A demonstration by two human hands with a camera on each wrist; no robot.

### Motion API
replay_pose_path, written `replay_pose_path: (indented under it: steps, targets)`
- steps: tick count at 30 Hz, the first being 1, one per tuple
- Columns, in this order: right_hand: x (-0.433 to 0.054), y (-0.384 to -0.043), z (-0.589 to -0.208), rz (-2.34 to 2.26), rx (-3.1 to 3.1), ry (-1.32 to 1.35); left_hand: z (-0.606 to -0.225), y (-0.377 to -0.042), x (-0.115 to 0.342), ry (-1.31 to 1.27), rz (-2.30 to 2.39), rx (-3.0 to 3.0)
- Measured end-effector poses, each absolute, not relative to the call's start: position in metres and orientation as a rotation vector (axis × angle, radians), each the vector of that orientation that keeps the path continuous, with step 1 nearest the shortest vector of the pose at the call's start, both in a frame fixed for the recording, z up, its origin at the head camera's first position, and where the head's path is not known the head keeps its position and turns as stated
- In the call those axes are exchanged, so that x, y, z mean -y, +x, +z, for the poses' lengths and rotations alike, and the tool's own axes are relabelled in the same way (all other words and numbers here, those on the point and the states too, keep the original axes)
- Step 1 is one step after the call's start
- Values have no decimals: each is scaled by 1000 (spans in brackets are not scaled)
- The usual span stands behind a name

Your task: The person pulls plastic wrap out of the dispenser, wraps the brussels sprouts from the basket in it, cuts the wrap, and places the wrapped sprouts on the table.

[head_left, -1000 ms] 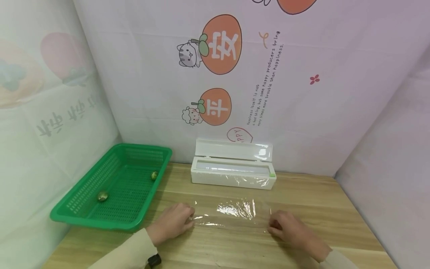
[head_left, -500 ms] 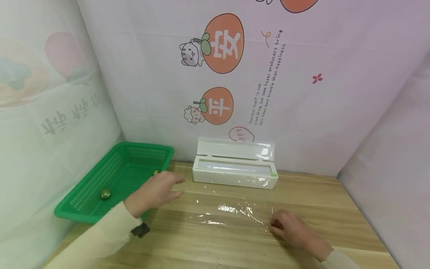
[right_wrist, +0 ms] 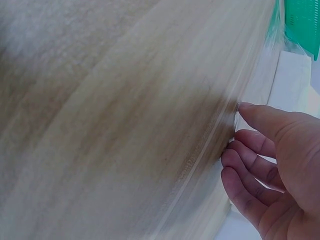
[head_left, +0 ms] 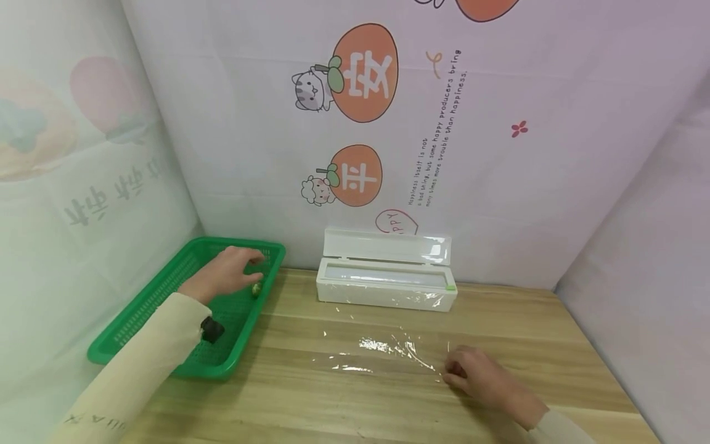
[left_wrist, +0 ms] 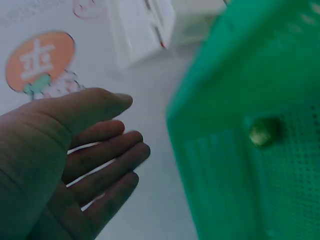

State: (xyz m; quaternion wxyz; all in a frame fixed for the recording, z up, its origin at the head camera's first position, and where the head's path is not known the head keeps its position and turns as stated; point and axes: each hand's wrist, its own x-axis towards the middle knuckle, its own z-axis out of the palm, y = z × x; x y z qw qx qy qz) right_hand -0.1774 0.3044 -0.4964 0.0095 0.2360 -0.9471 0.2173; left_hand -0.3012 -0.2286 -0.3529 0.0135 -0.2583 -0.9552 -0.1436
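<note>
My left hand [head_left: 224, 274] is over the far part of the green basket [head_left: 235, 364], its fingers apart and nothing between them. Near its fingertips a small round yellow-green thing [head_left: 256, 288] lies in the basket; the left wrist view shows this round thing [left_wrist: 264, 132] too, blurred. My right hand [head_left: 479, 379] pinches the right corner of a clear sheet of cling film [head_left: 377, 345], thumb against the fingers. The film spreads over the table in front of a white cling film box [head_left: 385, 295], whose lid [head_left: 385, 246] stands up.
The box stands at the back of the wooden table [head_left: 333, 413], close to the printed cloth wall [head_left: 249, 154]. To the left, the basket's rim rises above the table. My left sleeve [head_left: 138, 364] covers part of the basket.
My left hand has let go of the film's left corner and moved left and away from me, over the basket. The film's left side has slackened. My right hand has stayed put.
</note>
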Motion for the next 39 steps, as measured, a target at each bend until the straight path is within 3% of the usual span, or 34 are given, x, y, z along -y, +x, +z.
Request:
replay_pose_path:
  steps: [10,20,39]
  targets:
    - [-303,-178,-496,690,2971,745,-377,-333,262,-796,-428,3079]
    - [-305,-178,-498,693,2967,747,-397,-359,261,-804,-377,3178]
    - [-308,-182,-488,578,2858,871,-420,-365,255,-730,-359,3252]
